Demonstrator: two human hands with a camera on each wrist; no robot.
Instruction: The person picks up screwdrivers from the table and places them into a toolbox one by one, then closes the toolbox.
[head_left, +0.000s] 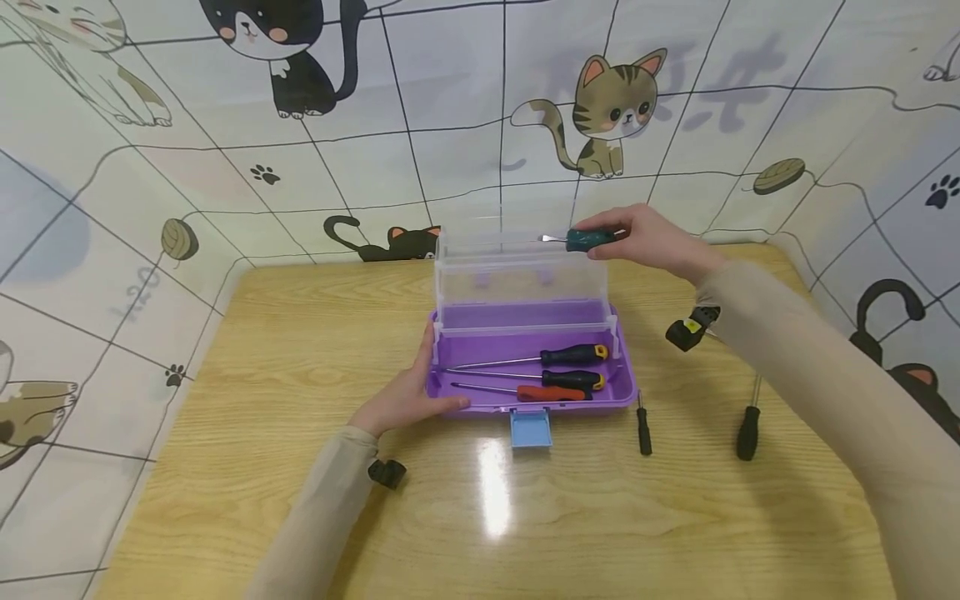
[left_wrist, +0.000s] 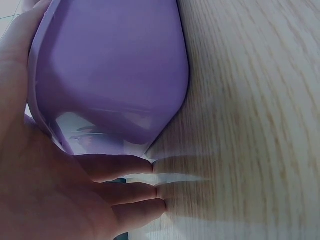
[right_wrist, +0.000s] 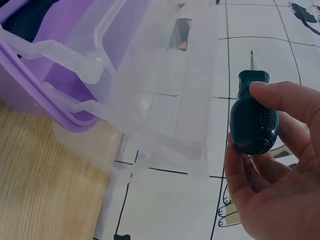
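In the head view my right hand (head_left: 652, 237) is raised at the back right of a purple toolbox (head_left: 626, 392). It pinches a short screwdriver with a dark green handle (right_wrist: 255, 120), its blade pointing left over the toolbox's raised clear lid (head_left: 517, 287). Against the toolbox's left front corner rests my left hand (head_left: 408, 396), thumb along the rim. The left wrist view shows its other fingers (left_wrist: 125, 192) straight beside the end wall, tips at the tabletop. Inside the box lie two black screwdrivers (head_left: 573, 356) with yellow ends and a red-handled screwdriver (head_left: 551, 393).
A small black screwdriver (head_left: 643, 429) lies on the wooden table (head_left: 585, 517) just right of the toolbox, and a larger one (head_left: 747, 433) lies farther right. The blue latch (head_left: 531, 429) hangs down in front. A cat-patterned sheet (head_left: 465, 158) rises behind the table.
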